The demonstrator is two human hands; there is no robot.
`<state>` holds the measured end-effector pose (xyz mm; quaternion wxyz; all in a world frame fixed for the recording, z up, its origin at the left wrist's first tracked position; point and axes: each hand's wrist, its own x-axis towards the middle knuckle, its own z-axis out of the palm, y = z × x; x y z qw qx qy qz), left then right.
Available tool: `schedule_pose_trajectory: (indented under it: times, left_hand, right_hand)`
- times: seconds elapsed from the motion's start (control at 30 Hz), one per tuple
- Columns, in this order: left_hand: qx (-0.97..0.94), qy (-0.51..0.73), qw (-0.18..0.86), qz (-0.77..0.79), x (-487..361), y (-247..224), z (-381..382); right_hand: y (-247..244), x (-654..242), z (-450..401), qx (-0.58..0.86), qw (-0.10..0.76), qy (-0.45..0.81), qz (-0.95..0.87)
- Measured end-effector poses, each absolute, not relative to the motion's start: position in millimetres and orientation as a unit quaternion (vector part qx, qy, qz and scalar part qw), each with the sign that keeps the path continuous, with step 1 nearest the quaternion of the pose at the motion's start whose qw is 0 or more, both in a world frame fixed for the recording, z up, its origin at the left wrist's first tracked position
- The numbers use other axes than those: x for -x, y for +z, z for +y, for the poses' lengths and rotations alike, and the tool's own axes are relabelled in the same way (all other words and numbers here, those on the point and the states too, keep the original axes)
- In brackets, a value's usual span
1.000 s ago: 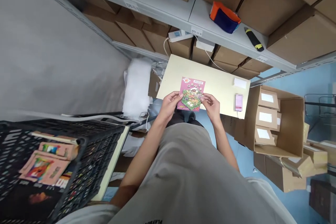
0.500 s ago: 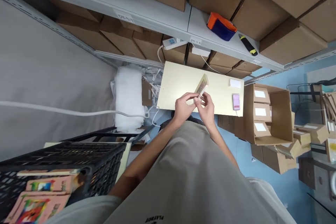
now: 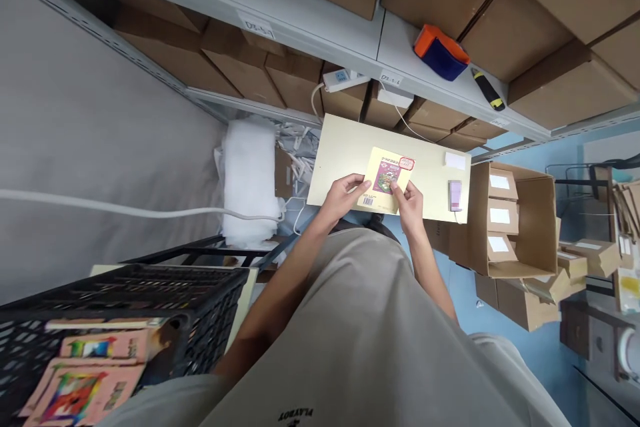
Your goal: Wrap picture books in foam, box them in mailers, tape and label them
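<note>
A thin pale-yellow book (image 3: pixel 383 203), with a purple picture, a red-edged label and a barcode on its cover, is held flat-on to me over the cream tabletop (image 3: pixel 337 147). My left hand (image 3: pixel 345 197) grips its lower left edge, thumb on the cover near the barcode. On the right side, my right hand (image 3: pixel 410 207) pinches the book with its thumb lying over the picture. The fingers behind the book are hidden. Farther right on the tabletop are a phone (image 3: pixel 455 195) with a cable and a small white block or stack of paper (image 3: pixel 455 160).
An open carton (image 3: pixel 537 220) holding small labelled boxes stands right of the table. Black crate (image 3: pixel 215 313) with pink books (image 3: pixel 85 393) is at lower left. White wrap roll (image 3: pixel 249 180) stands left. A shelf above carries cartons, a tape dispenser (image 3: pixel 441 53) and a cutter (image 3: pixel 488 90).
The book was tilted nearly edge-on with both hands close together at its bottom. Now its cover faces me, and my hands have moved apart to its two sides.
</note>
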<state>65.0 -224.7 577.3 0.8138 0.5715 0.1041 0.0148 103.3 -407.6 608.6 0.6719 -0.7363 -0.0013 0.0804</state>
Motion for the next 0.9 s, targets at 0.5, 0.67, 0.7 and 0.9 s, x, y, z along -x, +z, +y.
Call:
schedule_pose_trajectory:
  times: [0.5,0.67,0.7,0.9]
  left_hand:
    - [-0.526,0.13,0.815,0.204,-94.7,575.0,-289.5]
    - [-0.622,0.111,0.768,0.104,-98.3,589.0,-322.9]
    - [-0.633,0.093,0.764,0.086,-98.5,591.3,-327.7]
    - [-0.599,0.093,0.782,0.142,-105.6,591.1,-327.9]
  right_hand:
    - [602.1,-113.2,-425.1,0.788,0.595,0.122,-0.099]
    - [594.4,-135.8,-442.3,0.785,0.612,0.088,-0.047]
    - [593.7,-142.4,-450.1,0.788,0.609,0.082,-0.031]
    - [609.4,-167.8,-496.0,0.752,0.649,0.109,-0.039]
